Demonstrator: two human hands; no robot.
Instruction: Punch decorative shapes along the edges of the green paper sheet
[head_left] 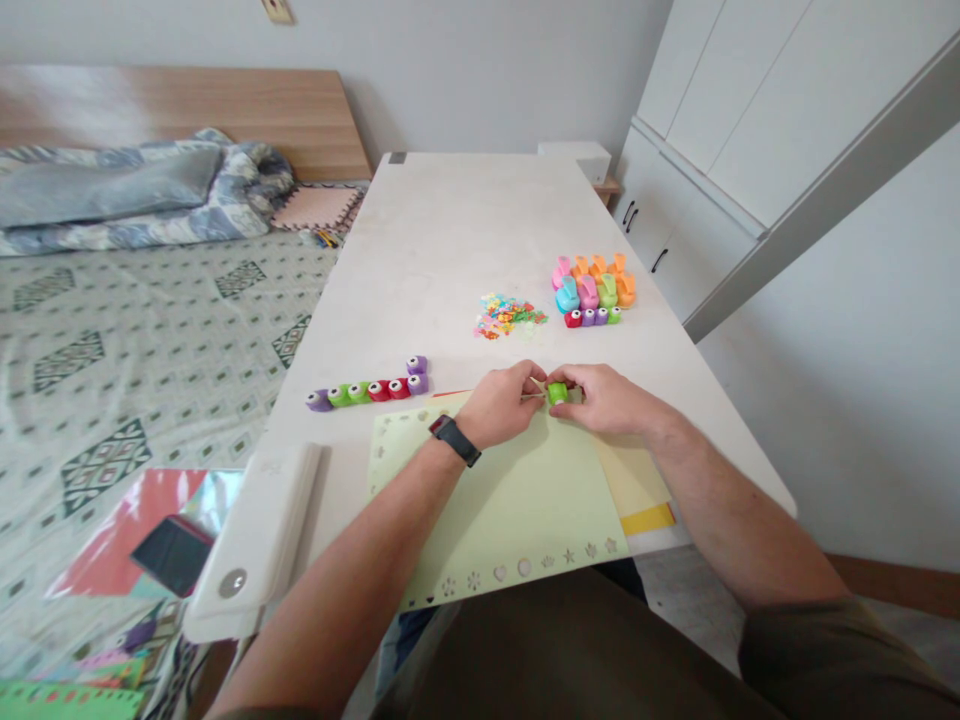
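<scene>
Working at the counter [450, 220], I grip a small green punch [557, 393] at the far edge of a pale green sheet [517, 490], the fingers of my right hand [607, 398] pinching its sides. My left hand [499, 405] is just beside it, fingers bent together at the paper's edge; whether they pinch the paper, I cannot quite tell.

Taking the green punch as the clock's center, paper cutouts [510, 316] lie scattered at 11 o'clock. At 1 o'clock, colorful lever punches [587, 292] stand grouped behind a short row of small punches [595, 317] in red, purple and green. A longer row of punches [358, 392] sits at 9 o'clock, one more purple punch [416, 366] beyond its right end.

A white machine [259, 530] rests at 8 o'clock, a yellow strip [649, 517] at 4 to 5. Flower, heart and star holes line the sheet's near edge.
</scene>
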